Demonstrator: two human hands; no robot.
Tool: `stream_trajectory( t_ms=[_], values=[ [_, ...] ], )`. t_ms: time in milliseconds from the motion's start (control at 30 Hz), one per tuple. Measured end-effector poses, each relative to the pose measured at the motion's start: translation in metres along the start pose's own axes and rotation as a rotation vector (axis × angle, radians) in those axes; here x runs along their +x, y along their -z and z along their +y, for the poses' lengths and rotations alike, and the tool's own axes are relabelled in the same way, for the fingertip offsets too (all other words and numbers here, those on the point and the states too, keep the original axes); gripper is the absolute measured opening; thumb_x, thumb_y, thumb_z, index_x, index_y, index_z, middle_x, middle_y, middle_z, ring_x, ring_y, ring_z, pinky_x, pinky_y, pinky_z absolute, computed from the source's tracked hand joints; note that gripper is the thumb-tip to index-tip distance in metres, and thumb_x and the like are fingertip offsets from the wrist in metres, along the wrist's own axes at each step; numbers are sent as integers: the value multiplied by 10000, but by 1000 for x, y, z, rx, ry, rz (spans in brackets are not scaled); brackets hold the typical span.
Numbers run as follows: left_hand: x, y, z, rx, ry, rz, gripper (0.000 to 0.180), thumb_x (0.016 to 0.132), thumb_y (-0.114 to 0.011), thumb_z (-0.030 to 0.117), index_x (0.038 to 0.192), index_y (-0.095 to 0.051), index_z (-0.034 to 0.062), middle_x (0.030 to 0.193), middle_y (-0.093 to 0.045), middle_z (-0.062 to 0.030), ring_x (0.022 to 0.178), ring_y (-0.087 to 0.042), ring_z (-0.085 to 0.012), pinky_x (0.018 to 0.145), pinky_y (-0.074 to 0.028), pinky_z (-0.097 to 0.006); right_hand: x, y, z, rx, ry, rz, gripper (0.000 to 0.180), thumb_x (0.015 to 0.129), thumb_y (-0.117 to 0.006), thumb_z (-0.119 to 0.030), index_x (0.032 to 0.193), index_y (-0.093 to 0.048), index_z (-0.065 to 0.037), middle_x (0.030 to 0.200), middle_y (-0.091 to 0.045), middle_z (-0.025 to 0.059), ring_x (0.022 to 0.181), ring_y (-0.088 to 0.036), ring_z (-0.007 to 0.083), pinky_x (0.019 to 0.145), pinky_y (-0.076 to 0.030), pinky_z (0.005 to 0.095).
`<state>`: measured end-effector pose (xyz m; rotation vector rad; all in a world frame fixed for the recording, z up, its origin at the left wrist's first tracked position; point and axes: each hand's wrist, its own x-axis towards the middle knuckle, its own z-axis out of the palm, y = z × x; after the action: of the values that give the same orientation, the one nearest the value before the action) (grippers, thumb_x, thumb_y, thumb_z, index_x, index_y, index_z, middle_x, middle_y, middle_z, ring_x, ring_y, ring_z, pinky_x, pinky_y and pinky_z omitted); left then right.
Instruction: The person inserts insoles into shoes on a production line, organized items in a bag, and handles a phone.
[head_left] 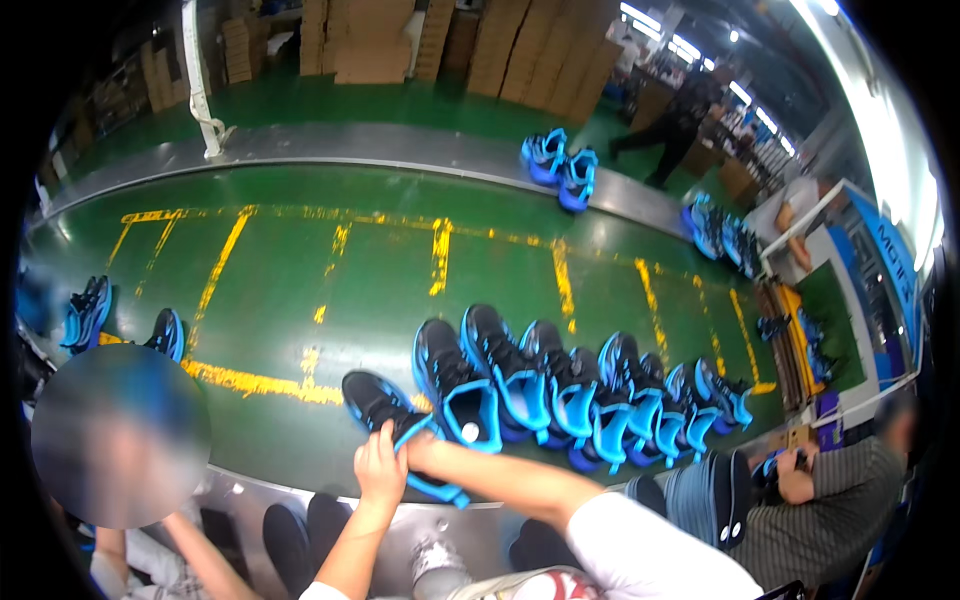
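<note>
A black sneaker with bright blue trim (370, 398) lies tilted on the near edge of the green conveyor belt, its toe pointing away and to the left. My left hand (380, 466) is closed on the near side of its collar, fingers bent over the opening. My right hand (422, 452) comes in from the right and reaches into the shoe's opening; its fingers are hidden inside. Just beyond stands a matching sneaker (440, 352), with a white round spot on its insole. More sneakers (545, 345) of the same kind form a row to the right.
Yellow lines (440, 255) divide the belt (380, 290). Dark insoles (290, 540) lie at the near metal edge, and stacked black and blue insoles (700, 500) at the right. A pair of sneakers (560, 168) sits on the far rail. Co-workers sit on both sides.
</note>
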<state>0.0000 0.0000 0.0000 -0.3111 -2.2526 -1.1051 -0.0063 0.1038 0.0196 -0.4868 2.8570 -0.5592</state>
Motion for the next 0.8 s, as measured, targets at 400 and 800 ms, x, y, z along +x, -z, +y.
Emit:
stream_trajectory(
  t_ms=[400,800],
  values=[
    [155,123,-48,486,-203,-20,168,833,-537,150,920,-609,26,759,-595,-111,652,-574,-271,613,-449,-358,-368,90,53,102,-734,557,258,749,-532,-87,980,-561,24,906,-574,197,887,-553,327,795,-442,377],
    [26,20,73,324,-678,-785,344,709,-620,409,812,-561,87,731,-553,-55,632,-556,-223,554,-414,-349,-511,33,68,181,-1373,61,578,641,-714,-191,1117,-420,-46,1148,-471,163,1086,-438,328,889,-382,377]
  ],
)
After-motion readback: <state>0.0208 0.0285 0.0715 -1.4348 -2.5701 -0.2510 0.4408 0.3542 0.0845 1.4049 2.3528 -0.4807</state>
